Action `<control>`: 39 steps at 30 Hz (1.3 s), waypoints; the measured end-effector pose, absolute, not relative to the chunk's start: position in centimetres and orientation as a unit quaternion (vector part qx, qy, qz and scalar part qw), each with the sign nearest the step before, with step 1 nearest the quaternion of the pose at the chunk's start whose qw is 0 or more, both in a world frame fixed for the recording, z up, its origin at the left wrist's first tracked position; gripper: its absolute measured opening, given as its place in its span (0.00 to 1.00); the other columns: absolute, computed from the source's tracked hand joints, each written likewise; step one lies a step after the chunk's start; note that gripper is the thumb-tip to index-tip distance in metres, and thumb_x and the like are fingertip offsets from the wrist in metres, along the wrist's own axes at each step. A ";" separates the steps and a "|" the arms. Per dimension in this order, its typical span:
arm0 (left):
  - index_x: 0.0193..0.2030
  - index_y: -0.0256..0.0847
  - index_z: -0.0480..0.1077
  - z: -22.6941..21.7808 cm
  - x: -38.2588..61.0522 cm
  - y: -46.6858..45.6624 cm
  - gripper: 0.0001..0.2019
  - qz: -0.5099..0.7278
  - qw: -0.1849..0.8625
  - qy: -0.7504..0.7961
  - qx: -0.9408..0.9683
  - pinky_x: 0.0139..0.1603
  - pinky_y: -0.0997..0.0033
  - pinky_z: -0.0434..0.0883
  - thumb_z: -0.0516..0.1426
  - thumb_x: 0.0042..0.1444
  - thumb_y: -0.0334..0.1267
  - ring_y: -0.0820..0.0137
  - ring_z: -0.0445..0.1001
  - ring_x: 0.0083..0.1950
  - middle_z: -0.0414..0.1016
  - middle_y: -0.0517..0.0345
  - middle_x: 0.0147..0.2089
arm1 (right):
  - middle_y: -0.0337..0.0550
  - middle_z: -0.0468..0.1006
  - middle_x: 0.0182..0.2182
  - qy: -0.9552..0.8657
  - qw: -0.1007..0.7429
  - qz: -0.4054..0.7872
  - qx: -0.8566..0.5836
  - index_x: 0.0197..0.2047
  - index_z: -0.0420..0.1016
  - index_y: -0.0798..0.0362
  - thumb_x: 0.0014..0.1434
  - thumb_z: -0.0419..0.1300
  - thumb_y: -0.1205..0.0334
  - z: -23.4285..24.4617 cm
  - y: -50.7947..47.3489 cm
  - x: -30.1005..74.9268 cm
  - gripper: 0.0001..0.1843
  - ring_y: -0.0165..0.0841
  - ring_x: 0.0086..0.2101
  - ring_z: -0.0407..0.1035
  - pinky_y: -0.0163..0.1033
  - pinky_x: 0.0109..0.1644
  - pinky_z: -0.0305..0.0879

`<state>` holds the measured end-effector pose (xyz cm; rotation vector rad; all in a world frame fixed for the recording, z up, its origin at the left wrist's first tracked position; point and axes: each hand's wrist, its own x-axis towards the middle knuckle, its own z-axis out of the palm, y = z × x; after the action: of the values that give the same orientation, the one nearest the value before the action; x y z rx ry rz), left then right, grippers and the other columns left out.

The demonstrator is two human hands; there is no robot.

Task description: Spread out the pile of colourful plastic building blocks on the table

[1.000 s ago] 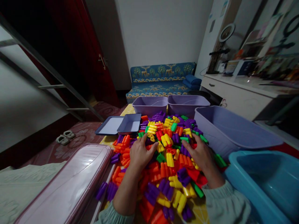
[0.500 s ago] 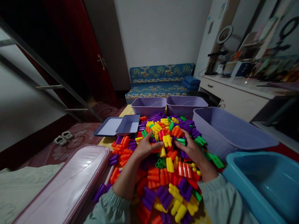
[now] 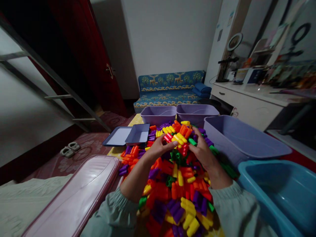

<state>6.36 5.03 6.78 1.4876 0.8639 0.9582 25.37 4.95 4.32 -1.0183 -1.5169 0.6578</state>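
A big heap of plastic building blocks (image 3: pixel 177 184) in orange, yellow, purple, green and red covers the mat in front of me. My left hand (image 3: pixel 158 149) cups the left side of a raised mound of blocks (image 3: pixel 179 135), fingers curled against it. My right hand (image 3: pixel 202 151) presses the mound from the right, fingers bent round the blocks. Between the two hands the blocks are bunched up higher than the rest of the heap. Both sleeves are pale green.
Two purple bins (image 3: pixel 158 113) (image 3: pixel 196 112) stand behind the heap, a larger purple tub (image 3: pixel 244 141) at right, a blue tub (image 3: pixel 278 191) at near right. A shallow blue-grey tray and lid (image 3: pixel 128 135) lie at left, a pink lid (image 3: pixel 71 197) at near left.
Both hands have drawn together and lifted, scooping the blocks between them into a raised mound. The view has shifted slightly.
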 end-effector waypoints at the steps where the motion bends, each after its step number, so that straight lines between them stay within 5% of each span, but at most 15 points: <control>1: 0.52 0.37 0.72 7.4 6.3 5.2 0.29 0.397 0.548 0.365 0.640 0.48 0.63 0.73 0.65 0.49 0.55 0.59 0.78 0.47 0.79 0.48 0.48 | 0.49 0.68 0.61 -0.645 0.564 0.285 -0.429 0.66 0.58 0.49 0.54 0.61 0.61 5.0 4.9 25.5 0.37 0.42 0.61 0.62 0.52 0.66 0.57; 6: 0.50 0.39 0.76 10.7 5.2 6.3 0.30 0.328 0.424 0.400 0.743 0.45 0.67 0.72 0.63 0.48 0.60 0.57 0.76 0.50 0.79 0.51 0.48 | 0.48 0.69 0.61 -0.654 0.553 0.319 -0.405 0.65 0.59 0.49 0.54 0.62 0.61 5.8 4.6 26.3 0.35 0.40 0.60 0.63 0.50 0.65 0.58; 12: 0.24 0.36 0.77 11.8 4.0 9.9 0.32 0.166 0.188 0.552 0.795 0.32 0.70 0.66 0.47 0.61 0.61 0.65 0.74 0.29 0.76 0.51 0.25 | 0.51 0.74 0.53 -0.628 0.586 0.182 -0.479 0.52 0.73 0.54 0.57 0.60 0.54 1.6 5.8 27.1 0.21 0.42 0.55 0.67 0.53 0.63 0.60; 16: 0.43 0.36 0.78 10.1 5.0 14.2 0.21 0.202 0.042 0.568 0.797 0.46 0.68 0.69 0.50 0.63 0.50 0.60 0.77 0.45 0.80 0.46 0.42 | 0.52 0.73 0.54 -0.650 0.564 0.106 -0.497 0.52 0.74 0.53 0.59 0.60 0.50 -0.6 6.6 27.6 0.22 0.44 0.56 0.65 0.54 0.63 0.58; 19: 0.56 0.39 0.73 8.5 6.1 17.2 0.21 0.192 0.047 0.552 0.810 0.55 0.69 0.66 0.50 0.64 0.47 0.61 0.74 0.56 0.75 0.47 0.56 | 0.51 0.74 0.54 -0.665 0.546 0.107 -0.498 0.51 0.75 0.52 0.59 0.60 0.48 -1.3 6.7 27.9 0.21 0.44 0.55 0.65 0.54 0.62 0.58; 26: 0.60 0.40 0.71 6.1 7.4 20.7 0.34 0.119 0.094 0.561 0.814 0.54 0.64 0.68 0.46 0.60 0.63 0.53 0.73 0.58 0.76 0.44 0.56 | 0.50 0.74 0.53 -0.662 0.541 0.105 -0.508 0.46 0.78 0.51 0.60 0.59 0.50 -1.8 6.3 27.8 0.16 0.44 0.54 0.66 0.53 0.60 0.59; 33: 0.44 0.39 0.78 5.3 7.9 22.6 0.40 0.074 0.169 0.581 0.793 0.43 0.67 0.70 0.42 0.54 0.72 0.56 0.79 0.45 0.81 0.46 0.43 | 0.49 0.74 0.53 -0.659 0.540 0.096 -0.514 0.45 0.78 0.51 0.61 0.59 0.51 -1.8 6.3 27.6 0.15 0.43 0.53 0.66 0.53 0.60 0.59; 39: 0.35 0.39 0.79 5.8 8.2 22.9 0.34 0.074 0.239 0.565 0.786 0.38 0.71 0.69 0.50 0.50 0.71 0.60 0.77 0.40 0.80 0.52 0.34 | 0.49 0.75 0.52 -0.661 0.540 0.088 -0.514 0.44 0.78 0.51 0.61 0.59 0.52 -1.7 6.3 27.5 0.14 0.43 0.53 0.67 0.52 0.59 0.60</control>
<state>8.19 22.87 5.76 2.1526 1.5464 0.2026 27.53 6.32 -1.67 -1.2220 -1.5715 0.2103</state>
